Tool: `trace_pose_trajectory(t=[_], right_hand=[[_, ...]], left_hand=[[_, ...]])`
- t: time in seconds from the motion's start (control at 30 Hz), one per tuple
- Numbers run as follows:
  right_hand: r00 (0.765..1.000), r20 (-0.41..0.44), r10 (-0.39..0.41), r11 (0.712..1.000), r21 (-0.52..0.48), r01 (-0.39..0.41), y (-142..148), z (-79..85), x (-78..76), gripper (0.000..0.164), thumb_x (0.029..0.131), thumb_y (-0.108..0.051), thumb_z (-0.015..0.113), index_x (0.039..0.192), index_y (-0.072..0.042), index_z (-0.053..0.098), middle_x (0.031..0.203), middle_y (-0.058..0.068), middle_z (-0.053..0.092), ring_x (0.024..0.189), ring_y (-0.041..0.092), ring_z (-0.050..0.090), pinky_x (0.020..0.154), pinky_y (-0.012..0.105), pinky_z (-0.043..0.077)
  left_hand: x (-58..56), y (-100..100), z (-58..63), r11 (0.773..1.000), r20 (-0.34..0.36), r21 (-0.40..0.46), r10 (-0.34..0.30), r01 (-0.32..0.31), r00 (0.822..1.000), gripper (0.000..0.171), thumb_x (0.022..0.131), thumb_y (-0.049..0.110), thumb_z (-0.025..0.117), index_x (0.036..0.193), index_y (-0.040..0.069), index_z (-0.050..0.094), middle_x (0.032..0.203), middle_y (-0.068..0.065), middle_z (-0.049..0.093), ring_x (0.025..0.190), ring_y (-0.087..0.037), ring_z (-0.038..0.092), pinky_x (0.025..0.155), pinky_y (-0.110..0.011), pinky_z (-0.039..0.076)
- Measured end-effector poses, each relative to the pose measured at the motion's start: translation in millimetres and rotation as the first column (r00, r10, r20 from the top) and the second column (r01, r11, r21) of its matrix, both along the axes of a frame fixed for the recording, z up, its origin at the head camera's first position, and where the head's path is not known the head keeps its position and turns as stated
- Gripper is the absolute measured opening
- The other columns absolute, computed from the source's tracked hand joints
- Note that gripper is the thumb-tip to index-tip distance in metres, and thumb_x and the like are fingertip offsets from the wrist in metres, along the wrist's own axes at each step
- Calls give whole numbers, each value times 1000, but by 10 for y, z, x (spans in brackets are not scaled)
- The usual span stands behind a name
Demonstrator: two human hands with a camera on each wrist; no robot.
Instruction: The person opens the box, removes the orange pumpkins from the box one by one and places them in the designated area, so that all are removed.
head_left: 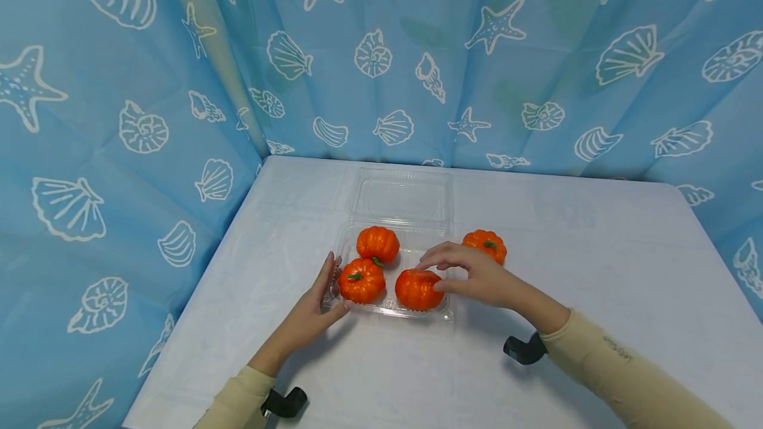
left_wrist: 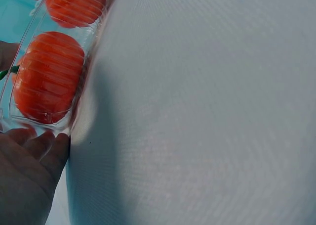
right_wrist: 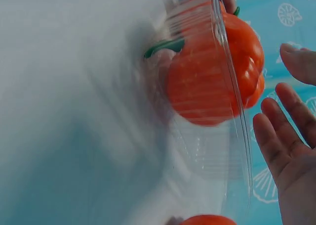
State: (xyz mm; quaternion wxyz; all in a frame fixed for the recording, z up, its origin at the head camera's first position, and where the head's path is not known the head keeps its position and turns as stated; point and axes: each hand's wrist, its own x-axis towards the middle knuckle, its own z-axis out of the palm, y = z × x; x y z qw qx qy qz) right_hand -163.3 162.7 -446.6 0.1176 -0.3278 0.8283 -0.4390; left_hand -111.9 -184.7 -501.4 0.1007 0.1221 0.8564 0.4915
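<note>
A clear plastic clamshell box lies with its lid folded back. It holds three small orange pumpkins: one at the back left, one at the front left with its green stem up, and one at the front right, tipped so its stem points low through the wall. My left hand rests along the box's left side, fingers extended, thumb at the front edge. Over the front-right pumpkin my right hand spreads its fingers, which stand apart from it in the right wrist view.
Another orange pumpkin sits on the white-covered table, right of the box and partly behind my right hand. Blue curtains with shell and starfish prints stand along the table's back and left edges. A black strap mount projects at each wrist.
</note>
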Motion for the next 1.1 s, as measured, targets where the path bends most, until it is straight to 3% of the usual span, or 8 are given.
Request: trace_pose_trajectory(t=[0.3, 0.57, 0.93, 1.1], right_hand=[[994, 49, 97, 992, 78, -101, -118, -16, 16, 37, 93, -23, 76, 130, -29, 70, 139, -1, 59, 133, 27, 50, 102, 51, 52], [991, 68, 112, 980, 160, -122, -136, -2, 12, 40, 91, -17, 77, 127, -33, 71, 143, -2, 56, 137, 29, 46, 106, 56, 48], [996, 65, 63, 977, 202, -75, -156, 9, -4, 40, 93, -26, 75, 132, -30, 67, 144, 0, 55, 136, 29, 48, 107, 55, 47], [998, 30, 49, 975, 217, -55, -167, 7, -25, 38, 93, -27, 76, 130, -29, 65, 144, 0, 55, 130, 25, 53, 102, 47, 53]], left_hand=[[-1, -6, -5, 1000, -8, 5, -4, 4, 1000, 97, 96, 33, 71, 165, 18, 5, 168, -4, 23, 152, -28, 27, 118, -51, 29], [3, 0, 1, 1000, 7, -13, 7, -7, 1000, 99, 95, 36, 71, 166, 19, 4, 168, -4, 23, 153, -27, 26, 119, -50, 28], [2, 5, 0, 1000, 1, -18, 4, -4, 1000, 99, 95, 36, 71, 166, 19, 4, 168, -4, 23, 153, -28, 26, 119, -51, 27], [2, 4, -1, 1000, 0, -18, 4, -4, 1000, 99, 95, 36, 71, 166, 19, 4, 168, -4, 22, 153, -28, 25, 119, -51, 27]])
